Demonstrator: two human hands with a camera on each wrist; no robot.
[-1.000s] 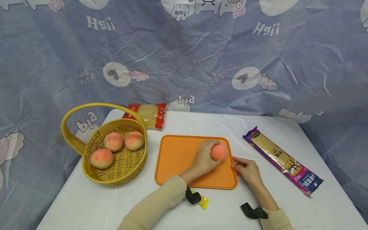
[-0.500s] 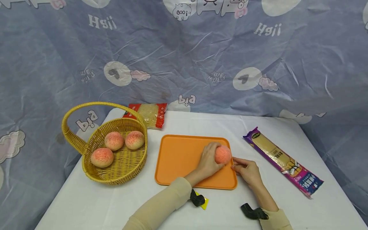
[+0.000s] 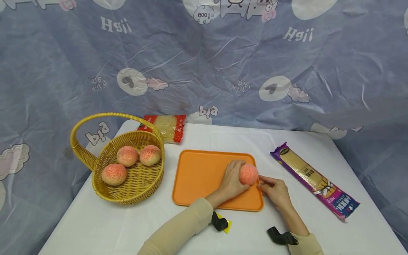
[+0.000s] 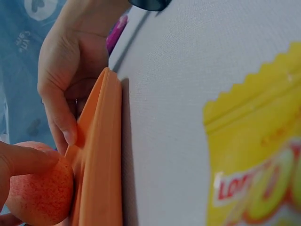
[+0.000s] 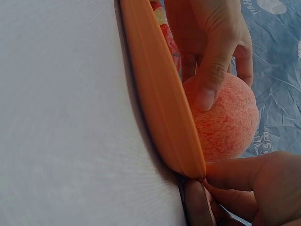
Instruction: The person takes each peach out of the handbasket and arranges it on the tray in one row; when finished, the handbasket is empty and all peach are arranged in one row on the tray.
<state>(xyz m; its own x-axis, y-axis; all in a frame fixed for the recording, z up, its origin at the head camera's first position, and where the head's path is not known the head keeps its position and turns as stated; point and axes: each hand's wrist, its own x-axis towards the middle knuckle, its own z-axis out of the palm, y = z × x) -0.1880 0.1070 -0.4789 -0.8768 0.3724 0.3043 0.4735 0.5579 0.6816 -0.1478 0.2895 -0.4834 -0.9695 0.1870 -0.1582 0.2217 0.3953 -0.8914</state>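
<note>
My left hand (image 3: 232,180) grips a pink peach (image 3: 249,174) at the right end of an orange tray (image 3: 197,177). In the right wrist view the thumb lies across the peach (image 5: 230,122), which sits just inside the tray's rim (image 5: 160,94). My right hand (image 3: 276,191) pinches the tray's right edge, thumb on one side and fingers on the other. The left wrist view shows the right hand (image 4: 66,70) at the rim close to the peach (image 4: 42,188).
At the left stands a yellow wicker basket (image 3: 140,193) with three peaches (image 3: 114,174) inside. Behind it lies a red-ended clear packet (image 3: 169,127). A long purple pasta packet (image 3: 313,180) lies at the right. A small yellow wrapper (image 4: 254,141) is near the left wrist on the white table (image 3: 242,237).
My left hand has moved the peach a little to the right and toward me, up to the tray's right edge. My right hand has stayed at the rim.
</note>
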